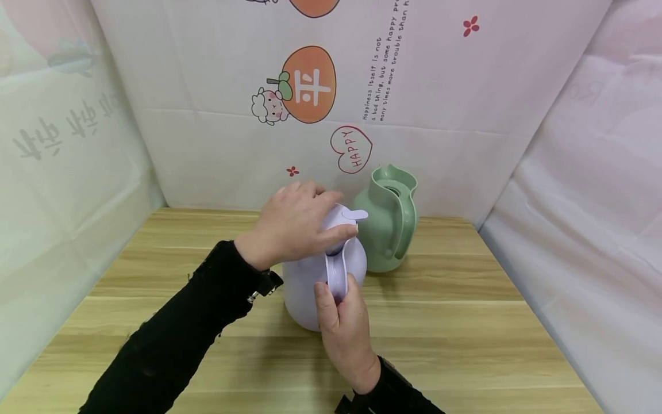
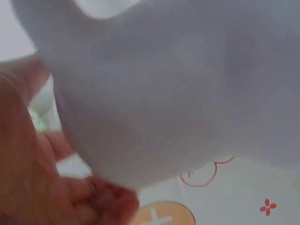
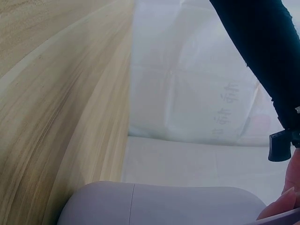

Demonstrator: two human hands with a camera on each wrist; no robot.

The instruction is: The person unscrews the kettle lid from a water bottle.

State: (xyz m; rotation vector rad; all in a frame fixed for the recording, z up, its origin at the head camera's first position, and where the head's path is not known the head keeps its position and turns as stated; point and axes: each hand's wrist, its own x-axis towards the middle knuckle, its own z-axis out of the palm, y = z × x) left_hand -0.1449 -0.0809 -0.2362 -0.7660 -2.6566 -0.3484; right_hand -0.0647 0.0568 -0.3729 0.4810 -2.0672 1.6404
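Note:
A lavender thermos jug (image 1: 305, 293) is in front of me, its handle (image 1: 337, 273) facing me. With fingers and thumb around its sides, my left hand (image 1: 289, 221) holds the lavender lid (image 1: 338, 217) at the jug's mouth. A small tab sticks out to the right from the lid's top. My right hand (image 1: 347, 336) grips the handle low down, thumb on its left side. The left wrist view shows the pale jug (image 2: 154, 103) blurred and close, with curled fingers beside it. Along the bottom of the right wrist view runs the jug's smooth side (image 3: 164, 206).
A green jug (image 1: 380, 230) of similar shape, no lid on its mouth, stands just behind and right of the lavender one. Both are on a wood-grain table (image 1: 455, 322). A printed white cloth (image 1: 217, 144) hangs behind, with more white cloth on both sides.

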